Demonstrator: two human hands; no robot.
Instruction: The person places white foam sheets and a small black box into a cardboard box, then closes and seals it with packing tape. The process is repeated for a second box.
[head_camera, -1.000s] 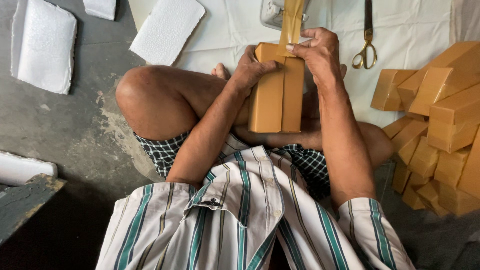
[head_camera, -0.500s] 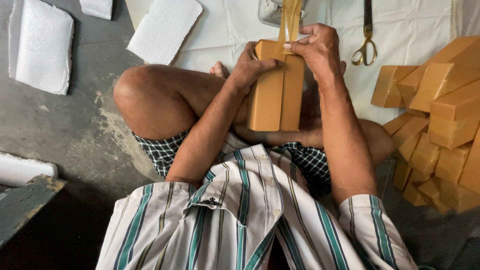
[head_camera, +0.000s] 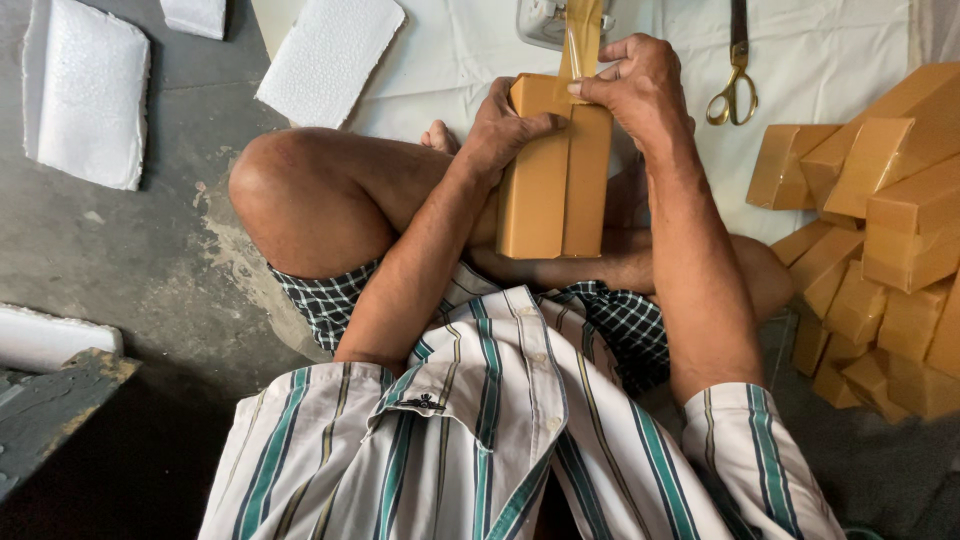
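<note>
Tan tape-wrapped package upright between the knees — left hand clasps its top corner, right hand pinches brown tape strip; matching packages stacked right of the right hand.

A grey concrete floor is seen, spread at twelve o'clock with a white sheet. White foam slabs are laid at ten o'clock. Scissors are laid at one o'clock, tan wrapped blocks piled at three.

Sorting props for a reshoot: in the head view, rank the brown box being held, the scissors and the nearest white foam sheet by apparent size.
1. Brown box, though closest to the camera.
2. White foam sheet, roughly similar; ranking unsure.
3. Scissors, clearly smallest.
</note>
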